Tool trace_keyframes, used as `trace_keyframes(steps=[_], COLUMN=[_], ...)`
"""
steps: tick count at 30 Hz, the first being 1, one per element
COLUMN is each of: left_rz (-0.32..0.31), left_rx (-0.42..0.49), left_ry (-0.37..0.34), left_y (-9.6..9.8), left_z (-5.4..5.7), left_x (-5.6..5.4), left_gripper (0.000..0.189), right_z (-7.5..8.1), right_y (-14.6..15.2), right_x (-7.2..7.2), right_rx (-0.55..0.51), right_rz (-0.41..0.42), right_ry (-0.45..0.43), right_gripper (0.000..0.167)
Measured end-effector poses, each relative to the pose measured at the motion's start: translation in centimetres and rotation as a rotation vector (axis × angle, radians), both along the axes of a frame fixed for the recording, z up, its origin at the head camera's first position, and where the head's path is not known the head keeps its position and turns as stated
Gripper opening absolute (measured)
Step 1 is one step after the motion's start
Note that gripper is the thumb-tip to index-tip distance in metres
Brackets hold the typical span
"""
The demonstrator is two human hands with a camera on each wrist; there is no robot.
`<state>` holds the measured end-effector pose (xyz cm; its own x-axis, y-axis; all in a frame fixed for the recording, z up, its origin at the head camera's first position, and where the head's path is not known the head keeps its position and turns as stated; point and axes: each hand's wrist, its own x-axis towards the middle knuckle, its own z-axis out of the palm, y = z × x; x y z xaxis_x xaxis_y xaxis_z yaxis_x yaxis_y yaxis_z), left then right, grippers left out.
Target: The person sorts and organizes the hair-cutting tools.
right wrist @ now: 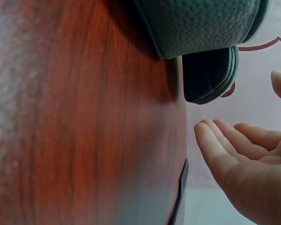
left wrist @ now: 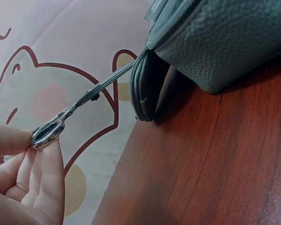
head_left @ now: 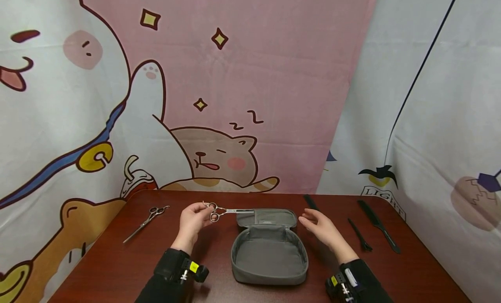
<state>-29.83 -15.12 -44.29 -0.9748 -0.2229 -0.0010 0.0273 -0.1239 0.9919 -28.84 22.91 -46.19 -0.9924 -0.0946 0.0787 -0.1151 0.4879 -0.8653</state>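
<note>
Polished silver metal catches the light as a pair of scissors [head_left: 231, 211] is held level above a red-brown table [head_left: 117, 270], its blades reaching over the left part of the raised lid [head_left: 275, 217] of a grey zip case [head_left: 270, 274]. The left hand [head_left: 190, 221] pinches the scissors near the finger rings, thumb against the other fingers. The right hand [head_left: 322, 228], fingers loosely extended, holds nothing and hovers just beside the lid's right edge.

The scissors look light and rigid, their smooth steel likely to slip or swivel in a loose pinch; the rings and shanks seem the safest hold, well away from the points. The case appears soft-sided but able to keep its shape, and its hinged lid would probably give under a push, so a hold at the rim should steady it.

The head view alone shows the case's hollow interior and, spread to either side, a second pair of scissors [head_left: 150, 217], a slim black clip [head_left: 359, 234] and a handled black comb [head_left: 378, 224]. The left wrist view adds the thumb's contact on the ring, the zip teeth [left wrist: 138, 77] and the pebbled outer skin. The right wrist view bares the right palm. Whether the blade tips sit inside a lid pocket cannot be told.
</note>
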Motion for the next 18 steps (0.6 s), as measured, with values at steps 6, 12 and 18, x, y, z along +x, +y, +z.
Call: trace_keyframes(steps=[6,12,18], left_rz=[-0.005,-0.008,-0.013], left_rx=[0.024,0.058,0.088], left_ry=[-0.022,-0.034,-0.034], left_y=[-0.2,-0.4,-0.4], left_z=[-0.4,-0.4,-0.3], left_x=[-0.6,-1.1,-1.3], left_gripper=[0.006,0.007,0.010], right_z=[-0.4,-0.9,-1.4], right_y=[-0.2,-0.4,-0.7], right_x=[-1.0,-1.9,-2.7], right_rx=[-0.123,-0.183,-0.228], right_rz=[0.032,0.033,0.028], right_ry=[-0.064,-0.112,-0.165], right_gripper=[0.059,0.056,0.052])
